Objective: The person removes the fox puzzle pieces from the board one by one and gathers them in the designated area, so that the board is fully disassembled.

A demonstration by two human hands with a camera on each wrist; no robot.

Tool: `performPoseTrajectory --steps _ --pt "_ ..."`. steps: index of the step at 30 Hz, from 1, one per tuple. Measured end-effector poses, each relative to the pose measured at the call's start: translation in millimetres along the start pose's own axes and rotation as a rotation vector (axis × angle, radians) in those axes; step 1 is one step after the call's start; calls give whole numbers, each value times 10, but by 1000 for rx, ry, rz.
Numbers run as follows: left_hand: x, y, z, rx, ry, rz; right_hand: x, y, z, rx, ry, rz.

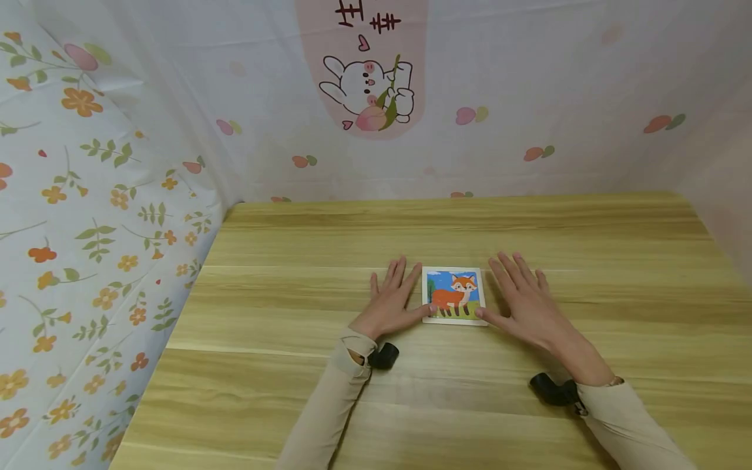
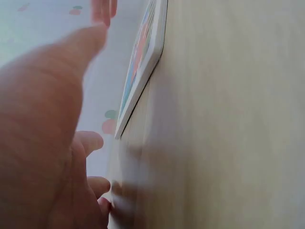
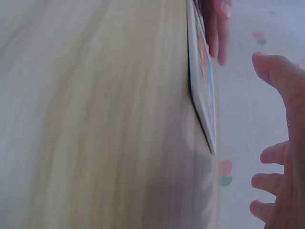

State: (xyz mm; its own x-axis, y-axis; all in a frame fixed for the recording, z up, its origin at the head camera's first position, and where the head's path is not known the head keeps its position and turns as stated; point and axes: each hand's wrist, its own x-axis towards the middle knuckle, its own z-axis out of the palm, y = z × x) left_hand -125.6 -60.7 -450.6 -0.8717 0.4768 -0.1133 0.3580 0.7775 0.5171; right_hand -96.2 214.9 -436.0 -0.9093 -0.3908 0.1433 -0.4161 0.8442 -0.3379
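Picture [image 1: 449, 298] of a fox in white frame [image 1: 455, 322], flat on wooden table [image 1: 264, 313], between left hand [image 1: 390, 305] and right hand [image 1: 533, 314]. Fingers [image 1: 413, 279] of both spread, released; thumbs over the frame's side edges, touching or just above, impossible to tell.

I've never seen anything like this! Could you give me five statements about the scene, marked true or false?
1. The square picture lies on the wooden table. True.
2. The square picture shows a cat in a basket. False: it shows a fox.
3. The square picture is between the left hand and the right hand. True.
4. Both hands are clenched into fists. False: their fingers are extended.
5. The backdrop has a cartoon rabbit. True.
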Motion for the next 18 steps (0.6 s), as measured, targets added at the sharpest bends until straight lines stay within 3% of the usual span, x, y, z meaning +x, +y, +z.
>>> performPoseTrajectory --steps 12,18 --pt "41 69 35 23 -19 -17 132 -113 27 80 -39 -2" --pt "6 22 8 59 -27 -12 232 -190 104 117 -31 -36"
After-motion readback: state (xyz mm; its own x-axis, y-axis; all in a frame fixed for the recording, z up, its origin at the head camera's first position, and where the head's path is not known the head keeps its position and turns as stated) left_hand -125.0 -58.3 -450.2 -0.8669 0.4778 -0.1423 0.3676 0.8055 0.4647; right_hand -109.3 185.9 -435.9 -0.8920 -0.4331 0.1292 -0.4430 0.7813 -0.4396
